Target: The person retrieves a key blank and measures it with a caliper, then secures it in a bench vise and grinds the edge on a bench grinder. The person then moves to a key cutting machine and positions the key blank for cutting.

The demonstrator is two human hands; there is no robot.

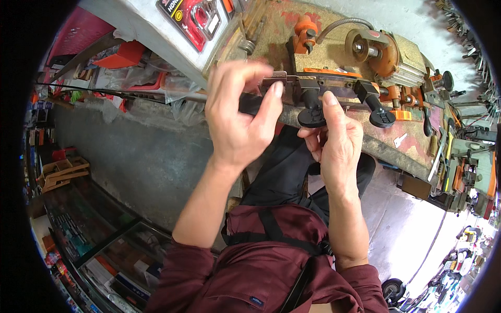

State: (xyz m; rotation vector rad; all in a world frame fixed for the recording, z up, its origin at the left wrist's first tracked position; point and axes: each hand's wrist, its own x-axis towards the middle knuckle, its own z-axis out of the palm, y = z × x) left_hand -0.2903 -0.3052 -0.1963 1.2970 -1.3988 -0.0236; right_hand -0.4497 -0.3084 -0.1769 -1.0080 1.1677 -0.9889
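A key-cutting machine with orange parts (387,58) stands on the worn bench before me. My left hand (244,113) is at its left clamp, fingers curled and slightly blurred, with the thumb against a flat metal key head (278,76) whose blade points into the clamp. My right hand (338,133) has its thumb and fingers around the edge of the black clamp knob (312,117). A second black knob (382,118) sits further right, below the other clamp. A small silvery key (400,140) lies on the bench to the right.
A packaged padlock (203,19) lies on a white surface at the upper left. Files and hand tools (446,152) lie at the bench's right end. Many keys (469,43) hang on the wall. A glass display case (117,242) stands at the lower left.
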